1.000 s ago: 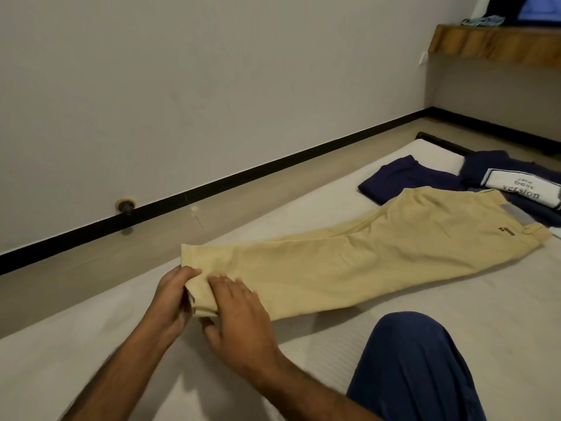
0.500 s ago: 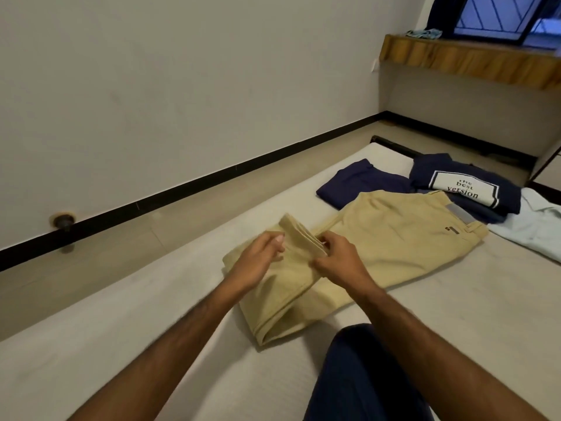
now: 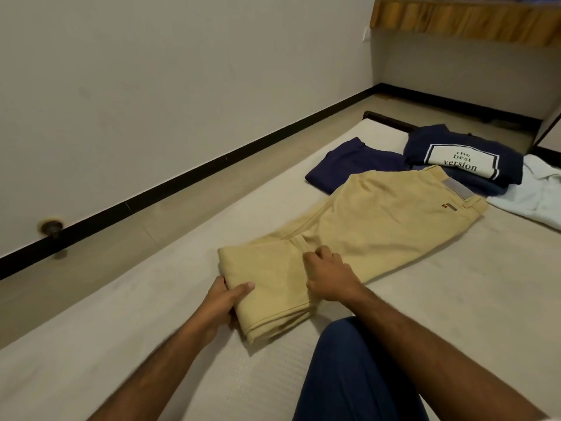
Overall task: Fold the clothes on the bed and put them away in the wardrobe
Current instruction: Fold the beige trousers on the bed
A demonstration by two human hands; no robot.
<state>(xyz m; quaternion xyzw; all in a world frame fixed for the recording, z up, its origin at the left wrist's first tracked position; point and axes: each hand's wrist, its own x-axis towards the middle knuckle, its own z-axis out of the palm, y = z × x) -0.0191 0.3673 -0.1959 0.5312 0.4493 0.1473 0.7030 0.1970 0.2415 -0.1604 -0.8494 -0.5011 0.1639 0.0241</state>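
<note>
Both hands grip the trousers on the bed: the left hand clasps the doubled fold at the near left, thumb on top and fingers tucked beneath, while the right hand curls its fingers onto the hem laid back over the legs. Trousers are pale yellow-tan, legs folded once toward the waist, whose grey patch and small dark tag face up beyond the right hand. Past that waistband lie navy shorts, a folded navy shirt with a white printed panel, and a pale shirt to the far right.
</note>
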